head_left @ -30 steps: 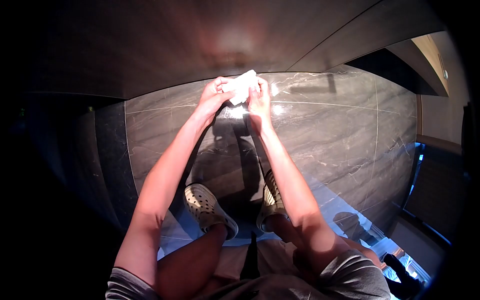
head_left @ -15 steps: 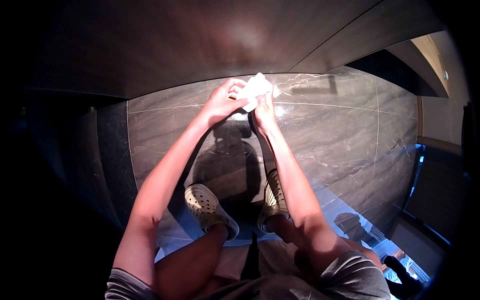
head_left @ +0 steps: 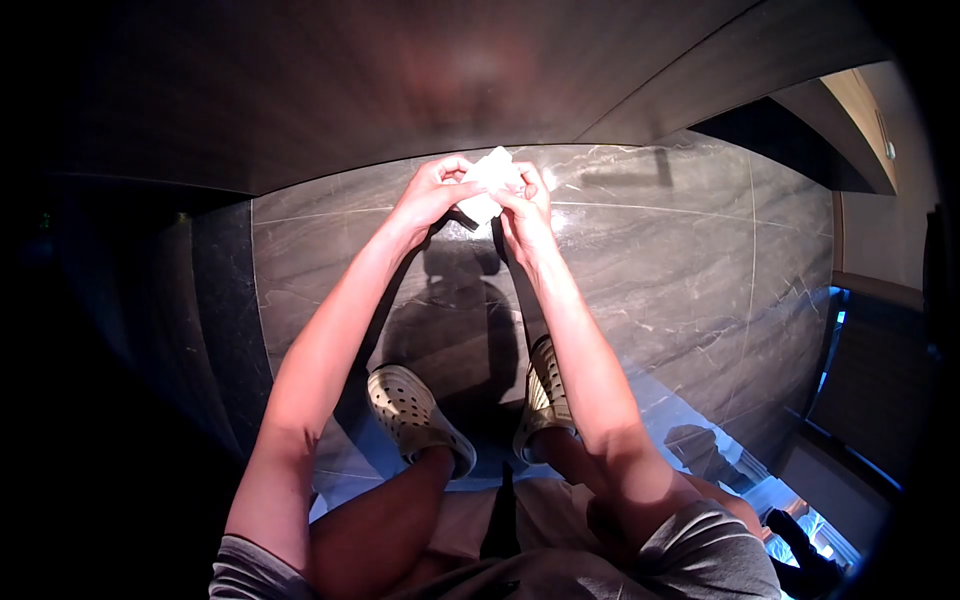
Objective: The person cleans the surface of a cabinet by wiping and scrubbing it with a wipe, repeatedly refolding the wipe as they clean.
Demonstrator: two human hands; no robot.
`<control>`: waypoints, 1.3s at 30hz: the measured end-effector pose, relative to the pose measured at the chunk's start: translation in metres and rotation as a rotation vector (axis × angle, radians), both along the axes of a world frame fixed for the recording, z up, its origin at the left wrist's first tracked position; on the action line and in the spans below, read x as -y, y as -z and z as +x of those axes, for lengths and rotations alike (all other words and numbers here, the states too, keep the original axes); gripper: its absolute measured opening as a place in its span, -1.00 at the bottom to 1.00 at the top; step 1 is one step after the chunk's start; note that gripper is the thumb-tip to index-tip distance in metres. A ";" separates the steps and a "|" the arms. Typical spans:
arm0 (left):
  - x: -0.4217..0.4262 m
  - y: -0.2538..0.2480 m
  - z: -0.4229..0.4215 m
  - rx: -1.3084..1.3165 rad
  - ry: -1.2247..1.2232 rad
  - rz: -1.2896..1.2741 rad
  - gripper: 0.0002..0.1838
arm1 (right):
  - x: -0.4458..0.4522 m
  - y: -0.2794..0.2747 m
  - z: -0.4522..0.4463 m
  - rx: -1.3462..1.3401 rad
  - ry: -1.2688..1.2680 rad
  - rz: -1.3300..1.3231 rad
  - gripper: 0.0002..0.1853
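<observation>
A bright white piece of soft material, like a folded tissue [head_left: 489, 190], is held between my two hands, out in front of me above the floor. My left hand [head_left: 437, 190] has its fingers bent and pinches the left side. On the opposite side, my right hand [head_left: 528, 205] grips with the thumb across the near face and the fingers curled behind. Strong light washes out the surface, so its folds and print, if any, are hard to make out.
A dark wood-like panel [head_left: 400, 80] rises just beyond my hands. Beneath lies a dark marble-look tiled floor [head_left: 660, 270], where my shadow falls. My feet are in pale perforated clogs [head_left: 410, 410]. A doorway-like frame [head_left: 880, 240] stands at the right.
The white tissue has gone from a bunched shape to a flatter, diamond-like one and shifted slightly left. My right fingers have come up and curled along its right side.
</observation>
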State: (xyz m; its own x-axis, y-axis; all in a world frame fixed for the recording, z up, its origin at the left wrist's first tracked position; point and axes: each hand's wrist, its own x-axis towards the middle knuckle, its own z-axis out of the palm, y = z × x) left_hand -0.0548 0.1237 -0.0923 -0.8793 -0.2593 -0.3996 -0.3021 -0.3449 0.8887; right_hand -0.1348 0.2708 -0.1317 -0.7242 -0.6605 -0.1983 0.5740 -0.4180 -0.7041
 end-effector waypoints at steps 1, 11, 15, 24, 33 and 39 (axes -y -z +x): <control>-0.001 0.000 -0.002 -0.009 0.020 -0.059 -0.80 | -0.001 0.001 0.001 0.026 0.031 0.003 -0.64; -0.019 -0.004 -0.008 0.066 -0.007 -0.281 -0.83 | -0.011 0.009 0.007 0.028 0.104 0.056 -0.66; -0.020 -0.003 -0.007 0.087 -0.039 -0.210 -0.79 | -0.011 0.010 -0.004 -0.224 0.068 0.174 -0.63; -0.016 0.015 -0.016 0.102 -0.026 -0.308 -0.80 | -0.008 0.009 -0.014 -0.453 0.023 0.245 -0.56; -0.014 0.024 -0.015 -0.013 -0.062 -0.211 -0.73 | -0.007 0.009 -0.014 -0.251 0.016 0.268 -0.62; -0.006 -0.003 -0.005 -0.205 0.043 -1.455 -0.52 | -0.005 0.014 -0.037 -0.276 0.464 0.568 -0.73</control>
State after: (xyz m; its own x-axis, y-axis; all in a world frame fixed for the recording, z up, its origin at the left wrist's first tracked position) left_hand -0.0597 0.1302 -0.0895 -0.9043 -0.2879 0.3152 -0.1171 0.8773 0.4654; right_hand -0.1717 0.2762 -0.1461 -0.9736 -0.1295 -0.1879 0.2018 -0.1049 -0.9738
